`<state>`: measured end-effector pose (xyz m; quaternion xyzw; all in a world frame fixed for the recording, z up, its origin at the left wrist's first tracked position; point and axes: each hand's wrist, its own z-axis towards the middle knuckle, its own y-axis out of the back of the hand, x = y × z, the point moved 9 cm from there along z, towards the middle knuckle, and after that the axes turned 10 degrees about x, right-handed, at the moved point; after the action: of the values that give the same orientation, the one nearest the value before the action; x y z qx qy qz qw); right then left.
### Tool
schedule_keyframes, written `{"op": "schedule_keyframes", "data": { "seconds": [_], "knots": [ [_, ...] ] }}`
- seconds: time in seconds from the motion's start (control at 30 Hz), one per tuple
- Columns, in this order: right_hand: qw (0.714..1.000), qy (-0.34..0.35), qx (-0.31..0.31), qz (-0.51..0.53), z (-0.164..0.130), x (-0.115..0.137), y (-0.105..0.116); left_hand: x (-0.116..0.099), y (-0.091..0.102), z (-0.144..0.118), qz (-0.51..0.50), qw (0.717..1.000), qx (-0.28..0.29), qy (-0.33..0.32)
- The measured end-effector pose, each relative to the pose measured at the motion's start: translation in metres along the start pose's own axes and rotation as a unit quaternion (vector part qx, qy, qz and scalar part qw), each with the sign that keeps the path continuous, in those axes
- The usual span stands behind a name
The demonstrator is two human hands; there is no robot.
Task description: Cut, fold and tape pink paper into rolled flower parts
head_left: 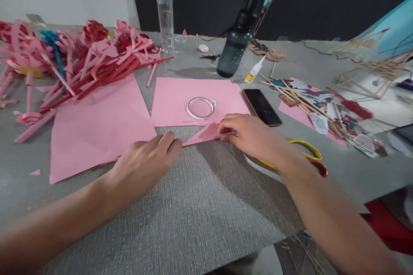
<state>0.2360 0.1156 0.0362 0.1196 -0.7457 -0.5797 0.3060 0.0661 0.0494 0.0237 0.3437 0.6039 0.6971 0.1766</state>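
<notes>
Both hands (146, 161) (250, 133) apparently pinch the folded pink paper (203, 134) between them.

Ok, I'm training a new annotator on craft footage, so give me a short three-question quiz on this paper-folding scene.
1. True or false: the roll of clear tape lies on a pink sheet.
2. What lies just right of that sheet? A) a dark phone B) a stapler C) a mug
3. Fill in: both the left hand and the right hand press on a small folded piece of ____ paper.

Key
1. True.
2. A: the phone lies screen up beside the sheet's right edge.
3. Pink; the left hand is at its left tip and the right hand at its right end.
</notes>
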Motion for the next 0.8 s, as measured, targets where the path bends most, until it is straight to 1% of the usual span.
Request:
{"op": "schedule_keyframes", "data": {
  "seconds": [0.07, 0.17, 0.27, 0.4, 0.63, 0.8],
  "knots": [
    [1.000, -0.003, 0.004, 0.008, 0.001, 0.001, -0.003, 0.001, -0.001, 0.000, -0.001, 1.000, 0.000, 0.005],
    [1.000, 0.001, -0.007, 0.020, 0.001, 0.003, -0.002, 0.000, 0.000, 0.000, 0.004, 1.000, -0.001, 0.013],
    [1.000, -0.001, -0.006, 0.031, 0.000, 0.004, -0.001, -0.001, 0.004, 0.000, 0.032, 0.999, 0.001, 0.024],
    [0.999, -0.013, 0.005, 0.035, 0.000, 0.002, -0.002, -0.004, 0.007, 0.000, 0.062, 0.998, 0.005, 0.023],
    [0.999, -0.019, 0.017, 0.023, 0.001, 0.003, -0.006, 0.001, -0.004, 0.000, 0.040, 0.998, 0.019, 0.042],
    [1.000, 0.010, 0.026, 0.007, 0.001, 0.009, -0.009, 0.001, -0.006, 0.003, 0.036, 0.999, 0.010, 0.038]
  ]
}}
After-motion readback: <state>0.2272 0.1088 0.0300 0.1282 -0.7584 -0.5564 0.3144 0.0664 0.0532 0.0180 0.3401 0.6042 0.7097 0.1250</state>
